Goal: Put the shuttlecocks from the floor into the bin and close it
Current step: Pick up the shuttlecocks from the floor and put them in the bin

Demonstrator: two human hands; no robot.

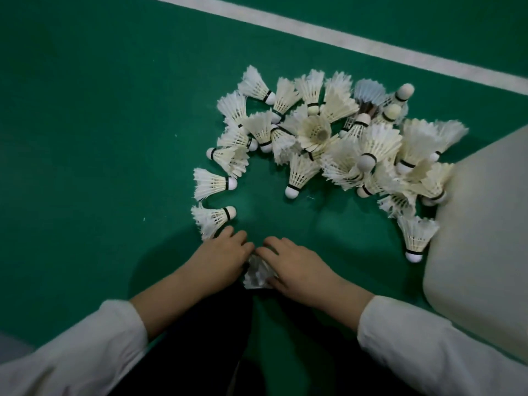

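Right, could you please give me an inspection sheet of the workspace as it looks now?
Surface: green court floor, with a white line crossing the top.
Job's things: pile of shuttlecocks on the floor, some against the cream bin at the right; its opening is not in view.
Clutter: nothing seen.
Hands: left hand and right hand meet over a single shuttlecock; the right thumb and fingers lie round it, the left hand's grip is unclear.
Cables: nothing seen.
Surroundings: the person's white sleeves and dark trousers.
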